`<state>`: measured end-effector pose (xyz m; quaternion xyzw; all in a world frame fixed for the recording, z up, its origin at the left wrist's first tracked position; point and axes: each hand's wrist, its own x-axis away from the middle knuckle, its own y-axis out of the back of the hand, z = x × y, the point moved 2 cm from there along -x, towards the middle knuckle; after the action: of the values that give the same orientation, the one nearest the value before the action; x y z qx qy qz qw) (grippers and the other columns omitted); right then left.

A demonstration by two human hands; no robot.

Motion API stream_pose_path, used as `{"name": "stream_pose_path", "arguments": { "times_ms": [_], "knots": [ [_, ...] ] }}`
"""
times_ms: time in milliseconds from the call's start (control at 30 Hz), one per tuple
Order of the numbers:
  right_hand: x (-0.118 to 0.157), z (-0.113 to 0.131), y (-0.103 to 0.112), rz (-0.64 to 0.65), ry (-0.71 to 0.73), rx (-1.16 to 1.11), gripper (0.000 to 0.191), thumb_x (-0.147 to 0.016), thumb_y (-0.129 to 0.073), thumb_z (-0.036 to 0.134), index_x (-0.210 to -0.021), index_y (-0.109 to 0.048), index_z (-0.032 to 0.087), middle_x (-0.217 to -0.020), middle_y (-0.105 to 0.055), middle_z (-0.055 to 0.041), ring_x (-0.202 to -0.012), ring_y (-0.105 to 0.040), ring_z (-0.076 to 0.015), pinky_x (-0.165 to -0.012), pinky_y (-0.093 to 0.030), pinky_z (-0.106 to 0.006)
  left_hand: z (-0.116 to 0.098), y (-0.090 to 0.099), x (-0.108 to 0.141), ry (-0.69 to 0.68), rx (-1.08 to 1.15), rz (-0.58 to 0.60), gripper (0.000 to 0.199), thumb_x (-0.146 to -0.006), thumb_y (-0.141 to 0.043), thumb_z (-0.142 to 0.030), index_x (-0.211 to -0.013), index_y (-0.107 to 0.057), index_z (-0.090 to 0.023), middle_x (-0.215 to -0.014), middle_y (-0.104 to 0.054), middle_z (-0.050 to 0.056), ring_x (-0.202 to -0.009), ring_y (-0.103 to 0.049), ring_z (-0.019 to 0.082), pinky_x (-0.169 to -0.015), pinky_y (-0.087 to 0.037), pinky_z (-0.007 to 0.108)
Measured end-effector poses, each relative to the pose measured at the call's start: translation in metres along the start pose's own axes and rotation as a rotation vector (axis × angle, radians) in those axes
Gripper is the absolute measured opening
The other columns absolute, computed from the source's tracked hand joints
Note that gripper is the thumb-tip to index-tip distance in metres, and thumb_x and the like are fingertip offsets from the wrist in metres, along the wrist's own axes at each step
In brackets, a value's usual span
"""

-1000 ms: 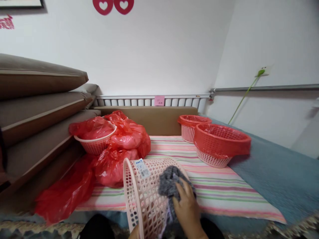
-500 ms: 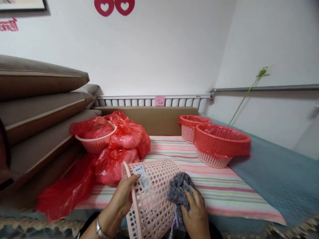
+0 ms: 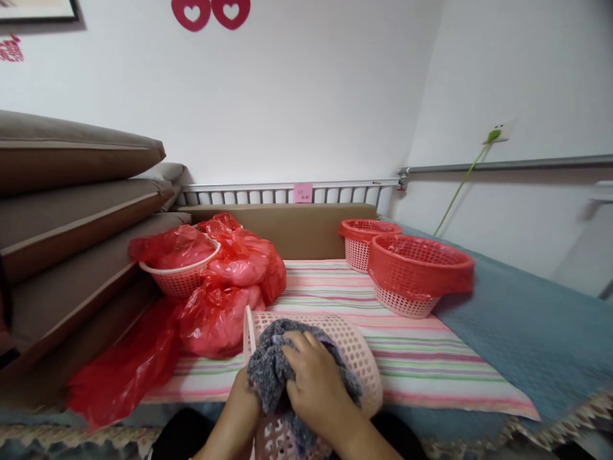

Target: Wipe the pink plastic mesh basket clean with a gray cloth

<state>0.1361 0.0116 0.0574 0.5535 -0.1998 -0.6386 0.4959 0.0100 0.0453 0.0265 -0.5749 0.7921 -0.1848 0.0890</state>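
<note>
A pale pink plastic basket (image 3: 366, 367) with a mesh of holes lies on its side close to me, its rim towards the left. My left hand (image 3: 243, 397) is at the rim and holds the basket there; the grey cloth hides its fingers. With bent fingers, my right hand (image 3: 313, 380) grips the bunched dark grey cloth (image 3: 271, 364) and presses it against the basket's side near the rim. The cloth covers much of the upper side, and the label seen before is hidden.
Red plastic bags (image 3: 244, 262) and a bag-lined pink basket (image 3: 179, 278) sit at left beside stacked cushions (image 3: 81, 198). Two baskets with red bags over their rims, a larger one (image 3: 416, 275) and a smaller one (image 3: 357, 252), stand at right on the striped cloth (image 3: 454, 370).
My right hand has carried the grey cloth left along the basket, from its base end to near the rim. The basket has turned slightly, and the cloth now covers my left fingers.
</note>
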Motion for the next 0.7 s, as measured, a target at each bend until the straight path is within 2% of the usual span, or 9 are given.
{"name": "stream_pose_path", "arguments": {
  "times_ms": [100,233,300,400,467,533,633,700],
  "knots": [
    [-0.020,0.000,-0.010,0.021,-0.066,0.077,0.027,-0.064,-0.045,0.007,-0.082,-0.061,0.020,-0.102,-0.058,-0.0038,-0.096,-0.048,-0.0196,-0.088,-0.038,-0.031,0.010,0.008,-0.001,0.021,-0.063,0.055,0.032,-0.059,-0.074,-0.023,-0.089,-0.068,-0.014,-0.077,-0.072,0.006,-0.081,-0.065,0.027,-0.076,-0.049,0.034],
    [-0.049,-0.015,-0.021,0.007,-0.083,0.225,0.018,-0.070,-0.050,0.013,-0.082,-0.061,0.020,-0.094,-0.058,-0.0053,-0.091,-0.049,-0.0211,-0.080,-0.038,-0.031,0.013,0.013,-0.002,0.051,-0.140,0.081,0.038,-0.059,-0.075,-0.027,-0.092,-0.067,-0.012,-0.072,-0.070,0.005,-0.075,-0.064,0.025,-0.073,-0.048,0.032],
    [-0.063,-0.026,-0.019,0.004,-0.108,0.279,0.018,-0.072,-0.050,0.014,-0.085,-0.062,0.019,-0.092,-0.059,-0.0062,-0.089,-0.050,-0.0213,-0.077,-0.039,-0.031,0.009,0.011,0.001,0.060,-0.143,0.084,0.037,-0.063,-0.071,-0.025,-0.097,-0.065,-0.012,-0.072,-0.070,0.005,-0.072,-0.064,0.023,-0.072,-0.048,0.032],
    [-0.073,-0.043,-0.004,-0.065,-0.209,0.300,0.025,-0.072,-0.050,0.014,-0.094,-0.062,0.019,-0.094,-0.059,-0.0072,-0.089,-0.052,-0.0217,-0.077,-0.040,-0.031,0.003,0.008,0.006,0.070,-0.116,0.110,0.035,-0.066,-0.067,-0.023,-0.099,-0.064,-0.012,-0.076,-0.071,0.007,-0.071,-0.064,0.023,-0.070,-0.047,0.031],
    [-0.064,-0.049,0.009,-0.171,-0.254,0.245,0.034,-0.072,-0.049,0.013,-0.103,-0.061,0.019,-0.100,-0.059,-0.0075,-0.093,-0.052,-0.0222,-0.081,-0.040,-0.033,0.002,0.008,0.007,0.078,-0.088,0.114,0.036,-0.066,-0.067,-0.024,-0.100,-0.064,-0.012,-0.080,-0.071,0.009,-0.072,-0.065,0.023,-0.070,-0.047,0.031],
    [-0.043,-0.046,0.014,-0.264,-0.211,0.159,0.043,-0.070,-0.048,0.012,-0.112,-0.057,0.018,-0.110,-0.056,-0.0083,-0.102,-0.049,-0.0230,-0.090,-0.039,-0.035,0.003,0.007,0.007,0.085,-0.083,0.104,0.037,-0.066,-0.067,-0.025,-0.100,-0.065,-0.012,-0.081,-0.071,0.009,-0.071,-0.064,0.023,-0.067,-0.047,0.030],
    [-0.004,-0.031,0.001,-0.232,-0.069,0.070,0.052,-0.062,-0.047,0.008,-0.112,-0.058,0.020,-0.123,-0.051,-0.0068,-0.112,-0.044,-0.0244,-0.099,-0.034,-0.040,0.007,0.006,0.007,0.075,-0.099,0.081,0.036,-0.065,-0.065,-0.020,-0.100,-0.065,-0.012,-0.080,-0.072,0.007,-0.072,-0.065,0.023,-0.068,-0.047,0.030],
    [0.016,-0.029,-0.015,-0.176,-0.055,0.051,0.056,-0.056,-0.044,0.005,-0.109,-0.060,0.020,-0.126,-0.050,-0.0057,-0.113,-0.043,-0.0246,-0.101,-0.034,-0.042,0.011,0.006,0.007,0.070,-0.079,0.066,0.036,-0.064,-0.063,-0.017,-0.100,-0.065,-0.013,-0.084,-0.072,0.007,-0.080,-0.065,0.025,-0.073,-0.048,0.031]
  ]
}}
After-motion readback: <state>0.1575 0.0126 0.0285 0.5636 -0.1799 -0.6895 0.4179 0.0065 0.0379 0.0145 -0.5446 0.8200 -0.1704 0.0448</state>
